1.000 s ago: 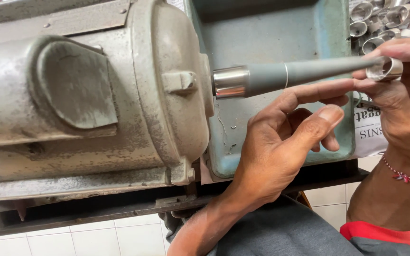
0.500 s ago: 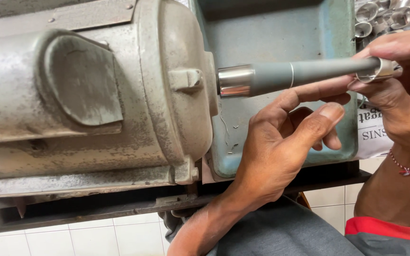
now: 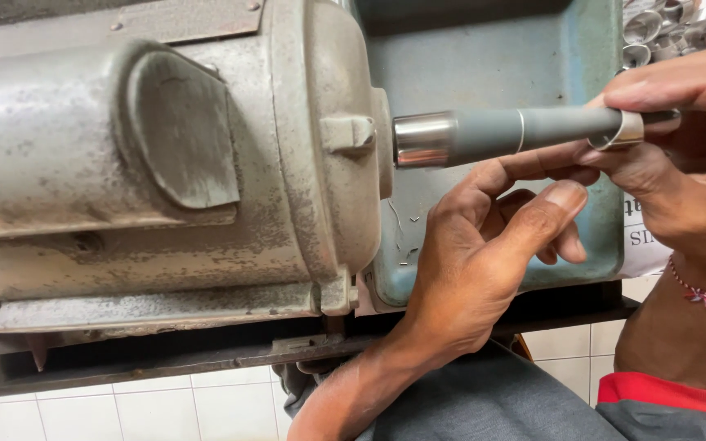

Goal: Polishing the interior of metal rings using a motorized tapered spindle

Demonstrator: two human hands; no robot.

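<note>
A worker's right hand (image 3: pixel 680 155) pinches a silver metal ring (image 3: pixel 627 131) around the tapered grey spindle (image 3: pixel 516 131) projecting from a worn electric motor (image 3: pixel 165 163). The left hand (image 3: pixel 484 253) steadies beneath, forefinger touching the spindle, holding nothing. Should the spindle turn, fingers so close could be caught, or the ring flung towards the pile of rings (image 3: pixel 680 24) behind the blue-green tray (image 3: pixel 484 49).

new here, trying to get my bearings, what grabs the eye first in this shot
A big grey motor housing fills the left. From it a tapered grey spindle juts right, where the right hand pinches a silver ring around it. The left hand reaches up beneath, over a teal tray.
</note>
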